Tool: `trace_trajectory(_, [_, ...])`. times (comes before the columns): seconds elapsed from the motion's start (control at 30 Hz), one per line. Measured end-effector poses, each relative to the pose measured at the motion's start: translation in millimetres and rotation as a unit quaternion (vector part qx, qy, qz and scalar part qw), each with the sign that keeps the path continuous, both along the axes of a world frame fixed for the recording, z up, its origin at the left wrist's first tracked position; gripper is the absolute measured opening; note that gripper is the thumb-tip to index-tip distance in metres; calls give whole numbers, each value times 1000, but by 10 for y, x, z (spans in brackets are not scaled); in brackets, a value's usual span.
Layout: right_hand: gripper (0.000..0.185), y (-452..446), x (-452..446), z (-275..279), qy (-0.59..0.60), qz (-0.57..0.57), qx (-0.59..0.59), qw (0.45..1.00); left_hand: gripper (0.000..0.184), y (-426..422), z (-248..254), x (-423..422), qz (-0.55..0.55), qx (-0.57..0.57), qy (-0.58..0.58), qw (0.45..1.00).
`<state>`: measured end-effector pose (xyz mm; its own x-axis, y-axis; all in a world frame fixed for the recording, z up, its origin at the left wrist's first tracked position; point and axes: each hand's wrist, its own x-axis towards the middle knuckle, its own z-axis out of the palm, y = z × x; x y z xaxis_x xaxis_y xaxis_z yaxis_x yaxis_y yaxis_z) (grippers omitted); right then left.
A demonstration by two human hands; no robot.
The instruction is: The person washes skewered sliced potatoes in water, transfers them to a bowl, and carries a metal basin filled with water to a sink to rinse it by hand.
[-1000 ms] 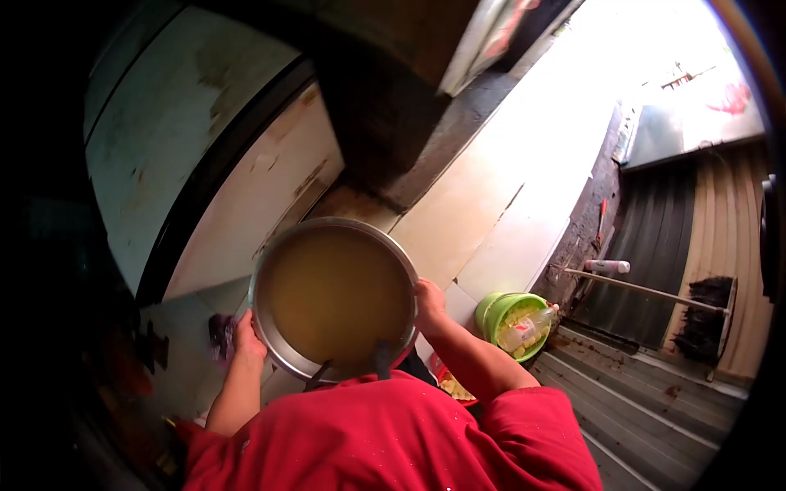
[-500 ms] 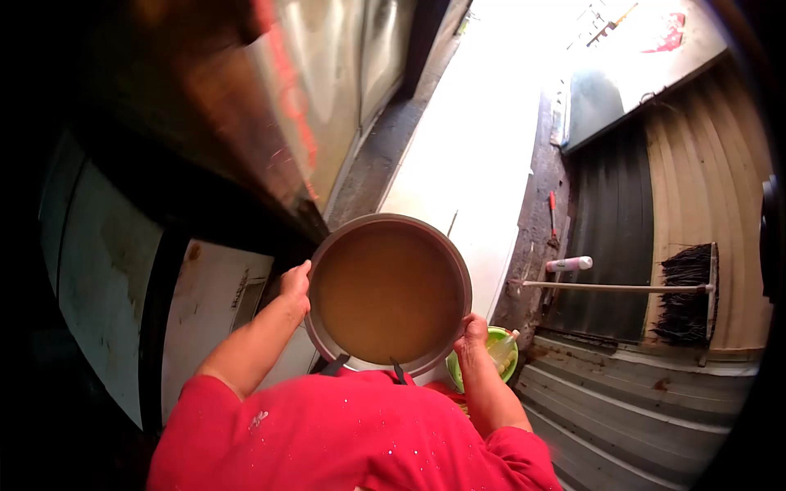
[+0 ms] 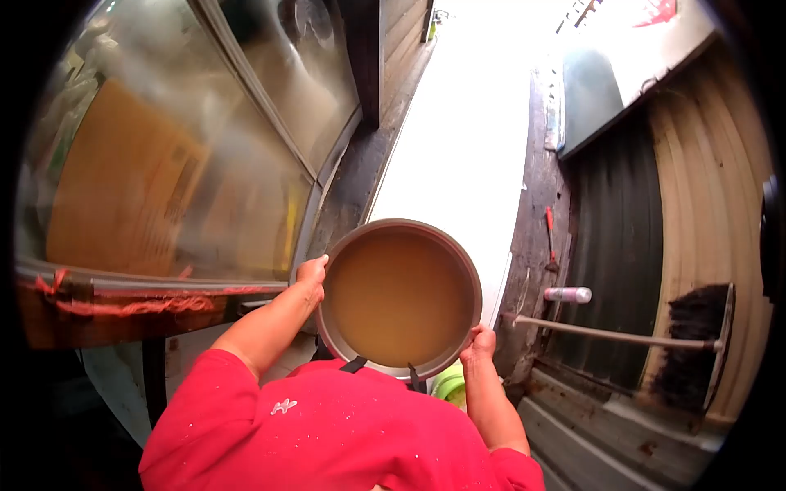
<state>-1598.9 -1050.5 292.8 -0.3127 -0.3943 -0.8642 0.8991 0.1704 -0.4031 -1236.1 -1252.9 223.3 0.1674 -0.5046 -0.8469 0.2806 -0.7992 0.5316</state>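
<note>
A large round metal pot [image 3: 470, 282] is held out in front of my red shirt. Cloudy brown liquid [image 3: 397, 295] lies in it, its surface inside the rim. My left hand [image 3: 311, 274] is closed on the pot's left side, while my right hand [image 3: 480, 344] grips its lower right side. The undersides of both grips are hidden behind the pot. Two dark straps hang over the near rim. Below the right side, a bright green container [image 3: 449, 383] is partly covered by the pot and my right arm.
On the left stands a framed clear panel [image 3: 246, 196] with a cardboard box [image 3: 123, 180] behind it; red string [image 3: 131, 304] lies along its ledge. To the right are a broom [image 3: 696, 344], a pink bottle [image 3: 567, 295] and a red-handled tool [image 3: 550, 237]. A bright pale walkway [image 3: 458, 139] stretches ahead.
The view has shifted: the clear panel and box now fill the left side. The pot sits slightly further right in view, still in both hands, and covers more of the green container.
</note>
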Motion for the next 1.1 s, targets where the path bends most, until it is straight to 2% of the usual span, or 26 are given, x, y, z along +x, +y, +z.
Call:
trace_trajectory(0.17, [22, -630, -410, -47, 15, 1, 0, 1000, 43, -581, 153, -484, 29, 18, 16, 999])
trace_trajectory(0.23, [22, -906, -525, -45, 19, 9, -1, 1000, 43, -893, 499, -747, 21, 21, -30, 999])
trace_trajectory(0.27, [20, -1022, -595, -76, 16, 12, 10, 1000, 42, -1039, 617, -824, 4, 24, -74, 997])
trace_trajectory(0.33, [17, -1332, -728, 14, 13, 15, 27, 999, 40, -1374, 630, -978, 15, 20, -60, 998])
trace_trajectory(0.43, [4, -1902, -693, 286, 56, -20, 63, 996, 37, -1940, 628, -1180, -30, 3, -87, 996])
trace_trajectory(0.5, [16, -2151, -747, 296, 55, -36, 82, 994, 37, -2253, 603, -1249, -41, -3, -84, 996])
trace_trajectory(0.57, [16, -2502, -672, 410, 49, -24, 83, 995, 36, -2636, 762, -1256, -83, -17, -106, 991])
trace_trajectory(0.67, [15, -2991, -669, 402, 35, -9, 74, 997, 38, -3161, 995, -1263, -73, -28, -120, 990])
trace_trajectory(0.73, [14, -3371, -612, 445, 27, -5, 67, 997, 40, -3520, 929, -1194, -84, -38, -133, 987])
trace_trajectory(0.8, [10, -3836, -516, 527, 32, 7, 73, 997, 41, -3855, 866, -1114, -51, -48, -141, 988])
trace_trajectory(0.83, [5, -3938, -626, 413, 7, 46, 27, 999, 41, -4017, 1017, -1132, -41, -50, -139, 988])
trace_trajectory(0.93, [9, -4443, -642, 67, -2, 85, 12, 996, 39, -4461, 1322, -1065, -38, -58, -143, 987])
trace_trajectory(0.97, [14, -4592, -648, -5, 11, 95, 21, 995, 36, -4631, 1041, -1005, -24, -72, -162, 984])
trace_trajectory(1.1, [10, -5106, -656, 61, 7, 164, 50, 985, 35, -5121, 1108, -987, -7, -55, -213, 975])
